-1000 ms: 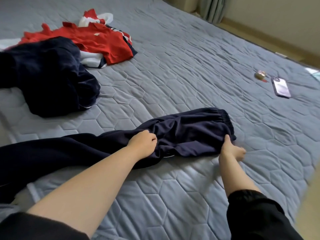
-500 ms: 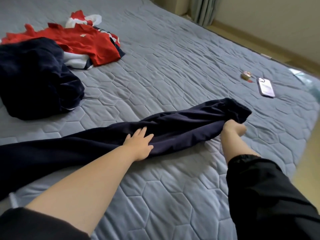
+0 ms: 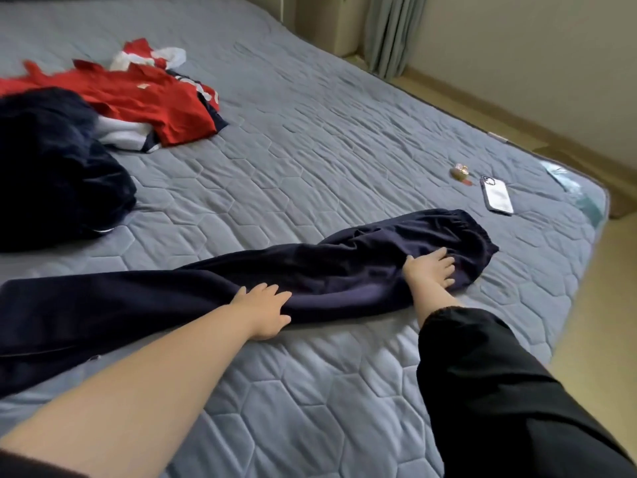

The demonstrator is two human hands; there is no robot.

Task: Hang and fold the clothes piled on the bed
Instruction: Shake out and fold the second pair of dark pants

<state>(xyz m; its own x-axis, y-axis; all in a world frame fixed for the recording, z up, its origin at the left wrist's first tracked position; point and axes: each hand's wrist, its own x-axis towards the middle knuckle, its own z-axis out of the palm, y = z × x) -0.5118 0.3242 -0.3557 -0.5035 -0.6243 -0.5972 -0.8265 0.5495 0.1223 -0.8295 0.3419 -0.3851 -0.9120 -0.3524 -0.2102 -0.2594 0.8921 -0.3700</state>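
Dark navy trousers (image 3: 327, 270) lie stretched across the grey-blue quilted bed (image 3: 310, 150), with the elastic waistband at the right end. My left hand (image 3: 263, 310) rests flat on the middle of the trousers, its thumb at the near edge of the cloth. Fingers spread, my right hand (image 3: 431, 269) presses flat on the fabric just below the waistband. A pile of clothes sits at the far left: a dark navy garment (image 3: 55, 167) and a red shirt (image 3: 144, 101) over white and navy pieces.
A phone (image 3: 497, 200) lies face down near the bed's right edge, with a small gold and red object (image 3: 460, 171) just beside it. The bed's corner (image 3: 586, 208) drops to a pale floor on the right. A curtain (image 3: 393, 32) hangs at the far wall.
My right hand has let go of the waistband edge and now lies flat on the fabric. The waistband end has been laid down flatter. My left hand stays flat on the trousers' middle.
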